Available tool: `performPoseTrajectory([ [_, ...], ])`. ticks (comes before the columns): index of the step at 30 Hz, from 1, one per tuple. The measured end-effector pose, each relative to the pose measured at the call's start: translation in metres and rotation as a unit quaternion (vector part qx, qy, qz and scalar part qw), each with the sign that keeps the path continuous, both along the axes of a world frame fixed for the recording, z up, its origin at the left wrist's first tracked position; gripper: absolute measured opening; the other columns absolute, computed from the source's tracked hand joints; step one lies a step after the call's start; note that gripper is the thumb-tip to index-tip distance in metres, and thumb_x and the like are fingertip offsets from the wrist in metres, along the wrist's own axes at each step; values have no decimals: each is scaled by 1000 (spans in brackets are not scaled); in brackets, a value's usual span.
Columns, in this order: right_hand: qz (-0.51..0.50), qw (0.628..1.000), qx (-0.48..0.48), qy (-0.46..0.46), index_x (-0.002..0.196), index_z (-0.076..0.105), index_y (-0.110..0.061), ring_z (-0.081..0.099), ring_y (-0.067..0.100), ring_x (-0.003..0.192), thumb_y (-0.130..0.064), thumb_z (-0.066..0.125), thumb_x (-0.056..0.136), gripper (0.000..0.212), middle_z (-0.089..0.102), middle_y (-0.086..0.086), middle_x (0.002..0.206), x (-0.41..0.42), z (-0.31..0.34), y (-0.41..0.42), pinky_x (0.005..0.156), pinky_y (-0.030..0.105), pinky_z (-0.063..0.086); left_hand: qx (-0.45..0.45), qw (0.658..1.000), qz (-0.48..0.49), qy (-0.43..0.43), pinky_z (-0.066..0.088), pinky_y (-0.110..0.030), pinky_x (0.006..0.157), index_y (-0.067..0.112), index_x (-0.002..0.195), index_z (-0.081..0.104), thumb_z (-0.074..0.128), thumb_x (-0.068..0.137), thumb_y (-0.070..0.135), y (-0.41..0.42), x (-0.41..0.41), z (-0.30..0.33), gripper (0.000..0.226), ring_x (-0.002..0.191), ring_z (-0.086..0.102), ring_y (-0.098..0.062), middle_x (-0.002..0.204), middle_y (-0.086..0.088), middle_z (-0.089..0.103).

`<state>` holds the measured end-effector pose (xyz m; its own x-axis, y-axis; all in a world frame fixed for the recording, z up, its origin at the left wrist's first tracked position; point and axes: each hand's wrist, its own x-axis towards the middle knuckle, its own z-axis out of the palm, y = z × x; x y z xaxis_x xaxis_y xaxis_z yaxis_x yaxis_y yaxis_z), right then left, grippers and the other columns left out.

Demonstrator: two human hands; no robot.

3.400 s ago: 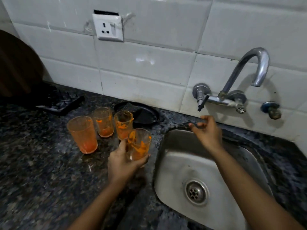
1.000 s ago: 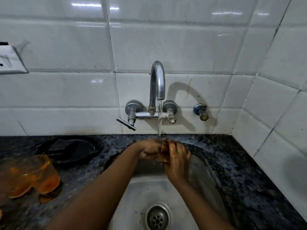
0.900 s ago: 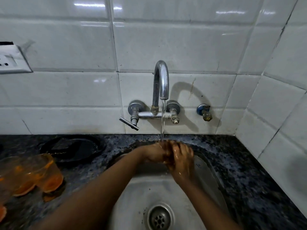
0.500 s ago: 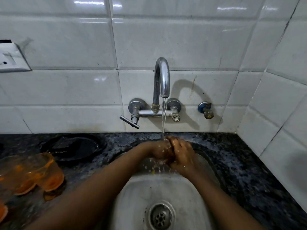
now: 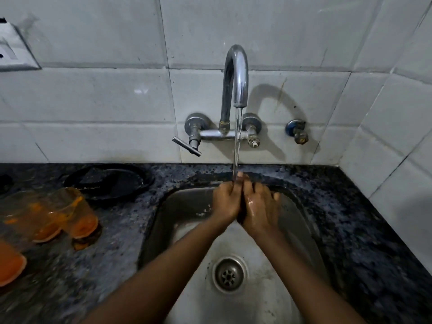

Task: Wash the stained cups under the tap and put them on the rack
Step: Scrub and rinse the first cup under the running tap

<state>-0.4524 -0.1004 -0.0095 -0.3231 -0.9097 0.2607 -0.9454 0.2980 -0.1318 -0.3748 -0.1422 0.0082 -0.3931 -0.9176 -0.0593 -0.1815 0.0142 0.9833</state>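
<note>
Water runs from the chrome tap (image 5: 236,76) onto my two hands over the steel sink (image 5: 182,206). My left hand (image 5: 225,203) and my right hand (image 5: 260,210) are side by side with their backs to me. Their fingers curl away round the cup they hold between them. That cup is almost wholly hidden behind the hands. Three orange-stained clear cups (image 5: 78,213) stand close together on the dark granite counter (image 5: 112,235) at the left. The nearest one (image 5: 9,263) is cut off by the frame's edge. No rack is in view.
A black dish (image 5: 109,181) lies at the wall behind the cups. The tap's lever (image 5: 187,146) sticks out to the left, and a blue valve (image 5: 297,133) sits to the right. A white socket (image 5: 14,54) is at top left. A tiled side wall closes off the right.
My left hand has carried a stained cup from the counter into the sink and the tap now runs. Over the last second both hands stay under the stream, shifting slightly round the cup.
</note>
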Motion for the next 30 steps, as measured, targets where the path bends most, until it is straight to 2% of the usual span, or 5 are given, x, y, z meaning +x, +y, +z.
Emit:
performPoseTrajectory([
  [10,110,555,109,-817,130,34,-48,67,38,81,2,67,70,84,66,18,108,-16,4,28,63,44,57,190,952,126,203,46,-32,66,14,67,52,57,85,45,-8,10,-15,36,71,50,-25,73,-14,52],
  [17,28,976,128,-173,137,17,-25,62,31,93,-23,79,60,99,52,10,117,15,1,24,62,32,46,-10,987,24,-156,50,-38,71,10,66,61,44,90,52,-19,0,-3,51,69,57,-27,71,-17,61],
  [20,67,948,107,-292,140,15,-27,60,35,100,-22,79,59,103,50,9,123,10,-3,24,66,34,50,5,993,93,-73,42,-28,54,15,54,54,50,90,46,-16,4,-7,47,52,51,-21,55,-7,55],
  [25,49,540,64,-838,124,42,-14,67,33,74,2,69,66,65,67,19,95,-4,1,37,59,40,58,125,978,78,145,37,-17,42,21,50,43,56,86,43,-10,16,-13,45,36,40,-7,41,6,44],
  [30,21,874,67,-482,130,31,-18,66,29,77,-13,75,66,77,63,10,100,12,8,34,61,40,54,53,999,-5,-9,47,-32,59,9,61,58,48,93,37,-16,12,5,44,50,54,-16,57,-8,58],
])
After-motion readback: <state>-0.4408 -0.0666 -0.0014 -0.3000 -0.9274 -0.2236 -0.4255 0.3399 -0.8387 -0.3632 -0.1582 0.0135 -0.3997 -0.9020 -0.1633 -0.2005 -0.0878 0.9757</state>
